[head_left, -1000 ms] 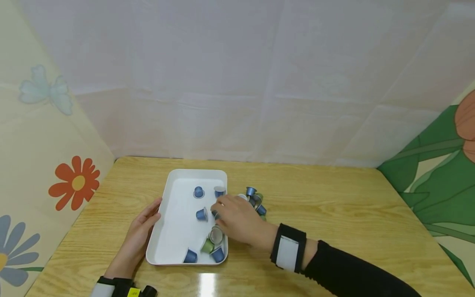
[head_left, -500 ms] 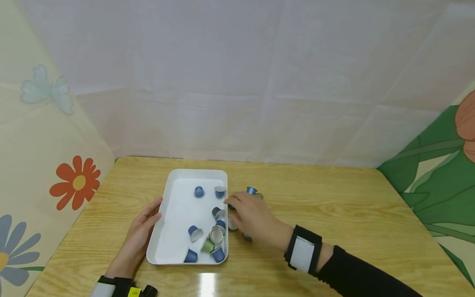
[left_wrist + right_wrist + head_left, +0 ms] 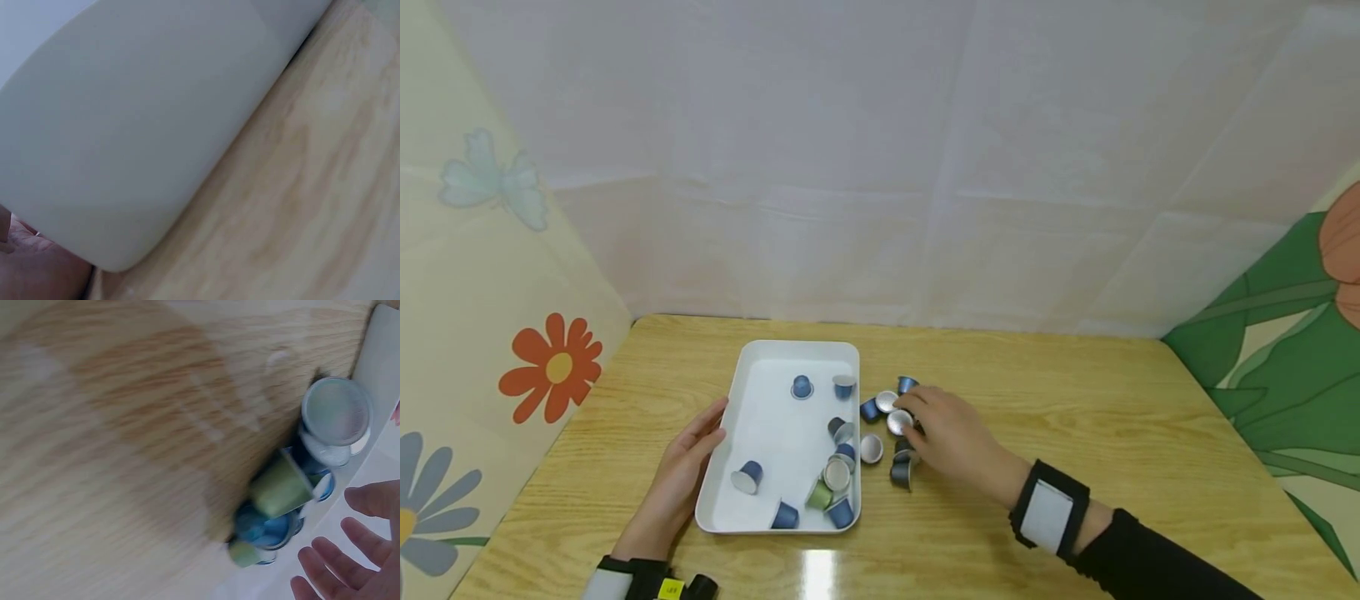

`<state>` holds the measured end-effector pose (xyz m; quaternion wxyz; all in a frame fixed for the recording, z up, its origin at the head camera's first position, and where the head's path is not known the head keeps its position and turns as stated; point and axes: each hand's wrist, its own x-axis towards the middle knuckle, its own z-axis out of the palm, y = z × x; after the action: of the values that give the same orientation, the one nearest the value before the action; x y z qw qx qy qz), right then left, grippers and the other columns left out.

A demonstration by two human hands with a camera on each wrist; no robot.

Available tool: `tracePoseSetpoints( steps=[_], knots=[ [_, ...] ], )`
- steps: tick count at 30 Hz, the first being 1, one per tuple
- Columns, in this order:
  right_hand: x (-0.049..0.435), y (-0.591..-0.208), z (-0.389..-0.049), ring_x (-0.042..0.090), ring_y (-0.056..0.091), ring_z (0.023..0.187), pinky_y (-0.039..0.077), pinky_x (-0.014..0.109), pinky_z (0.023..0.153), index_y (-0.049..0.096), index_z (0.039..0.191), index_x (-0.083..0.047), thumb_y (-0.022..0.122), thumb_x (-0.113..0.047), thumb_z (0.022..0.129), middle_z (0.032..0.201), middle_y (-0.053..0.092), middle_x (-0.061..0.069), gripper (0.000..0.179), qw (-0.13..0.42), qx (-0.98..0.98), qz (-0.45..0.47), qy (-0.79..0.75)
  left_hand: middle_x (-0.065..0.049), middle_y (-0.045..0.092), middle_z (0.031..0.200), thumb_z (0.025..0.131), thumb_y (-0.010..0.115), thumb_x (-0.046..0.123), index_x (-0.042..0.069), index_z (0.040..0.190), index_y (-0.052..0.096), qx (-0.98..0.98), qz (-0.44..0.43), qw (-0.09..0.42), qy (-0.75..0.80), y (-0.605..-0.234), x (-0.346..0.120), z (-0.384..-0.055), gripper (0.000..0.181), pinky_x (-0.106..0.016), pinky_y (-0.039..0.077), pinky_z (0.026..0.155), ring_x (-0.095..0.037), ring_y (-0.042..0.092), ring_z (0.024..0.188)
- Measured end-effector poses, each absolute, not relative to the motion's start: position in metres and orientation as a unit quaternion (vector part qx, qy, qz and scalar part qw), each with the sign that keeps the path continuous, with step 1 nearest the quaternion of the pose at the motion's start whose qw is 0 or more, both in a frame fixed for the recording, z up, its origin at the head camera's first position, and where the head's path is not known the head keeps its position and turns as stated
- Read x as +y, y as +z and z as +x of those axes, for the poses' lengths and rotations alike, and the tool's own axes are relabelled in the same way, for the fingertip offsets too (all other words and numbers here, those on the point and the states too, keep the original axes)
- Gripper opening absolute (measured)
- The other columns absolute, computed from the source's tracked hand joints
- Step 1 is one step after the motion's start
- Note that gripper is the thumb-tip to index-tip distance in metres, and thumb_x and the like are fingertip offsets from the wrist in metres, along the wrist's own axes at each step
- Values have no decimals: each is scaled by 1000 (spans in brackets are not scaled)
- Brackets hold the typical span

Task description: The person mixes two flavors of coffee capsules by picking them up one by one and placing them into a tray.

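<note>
In the head view, a white tray [image 3: 752, 433] holds several coffee capsules, among them a tipped blue capsule [image 3: 747, 477] at the lower left and a green capsule [image 3: 820, 494] near the right wall. My left hand [image 3: 673, 479] rests against the tray's left side, fingers fairly straight. Just right of the tray lies a loose heap of capsules, including a silver-lidded capsule [image 3: 871, 448] and a dark capsule [image 3: 901, 474]. My right hand [image 3: 955, 433] hovers at the heap's right side. In the right wrist view its fingers are spread and relaxed, holding nothing, near a green capsule [image 3: 281, 487].
The wooden table [image 3: 1075, 417] runs back to a white cloth wall [image 3: 880, 208]. Flower-printed panels stand at the left and right. More blue capsules [image 3: 907, 384] lie at the back of the heap.
My right hand has drawn back rightward from over the tray to the heap, uncovering capsules. One blue capsule has rolled leftward and toward the tray's front. My left hand and the tray stay put.
</note>
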<state>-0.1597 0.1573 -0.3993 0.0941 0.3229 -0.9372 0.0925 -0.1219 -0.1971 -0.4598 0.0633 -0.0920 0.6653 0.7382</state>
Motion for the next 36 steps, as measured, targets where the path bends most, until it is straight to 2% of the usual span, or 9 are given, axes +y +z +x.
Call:
tracePoseSetpoints(
  steps=[6,14,23,32,36],
  knots=[
    [172,-406,-159,28,62,109,52,43,93,69,115,-6,80,-16,83,118,64,11,35,86,-947,302,70,-4,19,163,106,44,13,10,157,28,659,-91,64,743,-459,-197,-122,54,-39,19,119,-20,20,148],
    [184,-413,-160,27,65,99,54,44,86,69,111,-6,81,-15,81,110,65,8,33,98,-945,302,72,-4,19,163,106,44,13,11,157,27,663,-94,65,740,-459,-198,-122,54,-39,19,119,-20,20,148],
    [183,-420,-160,26,65,97,55,43,83,70,111,-7,80,-15,82,108,66,8,32,96,-947,297,71,-3,19,163,106,44,13,11,157,28,664,-100,67,738,-460,-200,-122,54,-40,18,119,-20,19,149],
    [179,-426,-161,21,63,89,55,39,78,70,108,-6,78,-14,84,100,65,5,27,78,-948,299,71,-3,19,163,106,44,13,11,157,28,663,-103,67,739,-460,-198,-122,53,-40,18,119,-20,19,148],
    [180,-431,-162,22,64,88,55,39,75,70,107,-5,79,-13,83,100,65,6,27,93,-942,314,74,-3,20,163,106,44,12,11,156,29,662,-103,66,739,-460,-198,-122,53,-40,18,119,-20,19,148]
  ],
)
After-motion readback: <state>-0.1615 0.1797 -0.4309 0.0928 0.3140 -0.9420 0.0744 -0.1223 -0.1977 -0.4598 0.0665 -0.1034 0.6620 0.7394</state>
